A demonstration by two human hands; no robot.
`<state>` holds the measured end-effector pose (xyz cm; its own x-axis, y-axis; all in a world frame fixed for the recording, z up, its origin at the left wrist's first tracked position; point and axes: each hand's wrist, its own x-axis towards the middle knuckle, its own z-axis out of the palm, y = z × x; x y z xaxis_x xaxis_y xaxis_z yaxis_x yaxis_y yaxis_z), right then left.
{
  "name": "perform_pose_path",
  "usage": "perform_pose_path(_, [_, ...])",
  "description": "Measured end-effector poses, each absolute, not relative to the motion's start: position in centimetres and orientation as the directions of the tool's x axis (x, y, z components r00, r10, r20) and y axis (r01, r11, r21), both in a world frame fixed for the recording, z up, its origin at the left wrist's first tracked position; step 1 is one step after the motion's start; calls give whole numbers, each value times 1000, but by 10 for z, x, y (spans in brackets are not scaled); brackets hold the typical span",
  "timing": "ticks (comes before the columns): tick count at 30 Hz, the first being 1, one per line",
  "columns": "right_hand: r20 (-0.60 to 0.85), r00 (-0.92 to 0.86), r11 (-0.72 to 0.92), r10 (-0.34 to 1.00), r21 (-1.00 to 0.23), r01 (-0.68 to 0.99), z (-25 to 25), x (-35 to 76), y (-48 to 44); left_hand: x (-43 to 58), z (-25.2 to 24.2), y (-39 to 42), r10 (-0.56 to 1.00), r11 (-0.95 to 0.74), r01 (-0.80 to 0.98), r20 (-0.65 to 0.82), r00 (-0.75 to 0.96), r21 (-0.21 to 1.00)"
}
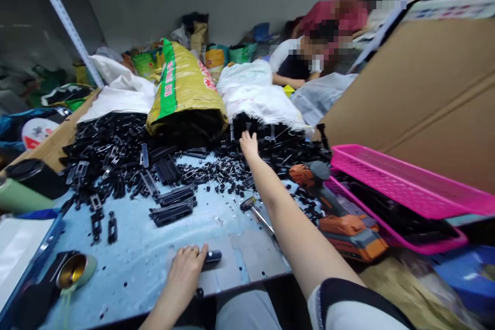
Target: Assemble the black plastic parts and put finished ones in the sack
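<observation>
Close to the table's front edge, my left hand (187,270) is closed around a black plastic part (213,257), whose end sticks out past the thumb. My right arm stretches far forward. Its hand (249,145) has the fingers apart at the mouth of a white sack (259,93), over black plastic parts (278,149) spilling out; no held piece shows. Below that forearm lies a screwdriver (258,212), partly hidden by the arm. Long black parts (174,205) are stacked mid-table, with tiny black pieces (228,172) strewn behind them.
An orange and grey cordless drill (340,211) lies at right beside pink baskets (402,180). A yellow-green sack (185,87) stands at the back. At left are a green bottle (23,196) and a cup (77,270). Two people (328,20) are beyond, near a large cardboard box (417,87).
</observation>
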<state>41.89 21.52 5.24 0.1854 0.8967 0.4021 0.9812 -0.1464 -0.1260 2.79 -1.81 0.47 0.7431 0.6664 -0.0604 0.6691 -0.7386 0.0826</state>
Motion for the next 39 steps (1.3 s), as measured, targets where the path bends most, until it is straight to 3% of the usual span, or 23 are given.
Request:
perform_pose_path(5, [358, 77, -98, 930, 43, 994, 82, 408, 187, 23, -2, -18, 703, -709, 702, -20, 711, 72])
perform_pose_path(8, [288, -101, 45, 952, 195, 980, 103, 381, 148, 18, -2, -20, 722, -690, 720, -1, 692, 79])
perform_pose_path(10, [191, -288, 226, 938, 293, 929, 110, 355, 112, 16, -4, -22, 733, -676, 724, 21, 680, 136])
perform_pose_path(12, [104, -431, 386, 896, 297, 873, 108, 325, 70, 15, -4, -24, 742, -653, 699, 63, 667, 290])
perform_pose_path(15, [111, -584, 571, 804, 126, 811, 90, 280, 2, 16, 3, -26, 838, -449, 556, 114, 534, 699])
perform_pose_path(17, [222, -649, 676, 727, -65, 735, 73, 255, -38, 20, 11, -26, 916, -156, 332, 11, 400, 930])
perform_pose_path(18, [281, -661, 713, 696, -159, 683, 64, 245, -54, 23, 16, -25, 920, 5, 190, -79, 384, 982])
perform_pose_path(20, [343, -657, 741, 671, -324, 588, 49, 230, -78, 30, 24, -22, 872, 273, -13, -242, 425, 962])
perform_pose_path(23, [338, -595, 669, 729, -537, 514, 32, 216, -93, 38, 31, -18, 841, 431, -109, -355, 409, 896])
perform_pose_path(26, [273, -347, 410, 897, -805, 428, 24, 209, -96, 45, 33, -21, 908, 366, -185, -307, 285, 912])
perform_pose_path(28, [58, -264, 130, 963, -956, 264, 24, 209, -96, 47, 32, -27, 957, 224, -189, -179, 229, 956])
perform_pose_path(31, [-250, -496, -207, 832, -968, 142, 29, 218, -97, 45, 28, -33, 952, 2, -84, 24, 307, 996])
perform_pose_path(33, [-308, -540, -183, 783, -944, 273, 34, 231, -98, 39, 25, -31, 909, -135, 17, 117, 399, 991])
perform_pose_path(35, [-276, -447, -13, 851, -862, 507, 38, 246, -97, 31, 22, -25, 839, -290, 173, 163, 519, 941])
perform_pose_path(37, [-205, -405, 167, 891, -682, 712, 37, 258, -96, 25, 20, -19, 751, -447, 369, 118, 649, 815])
perform_pose_path(39, [-185, -427, 290, 885, -498, 817, 31, 264, -94, 24, 20, -14, 682, -562, 516, 9, 732, 647])
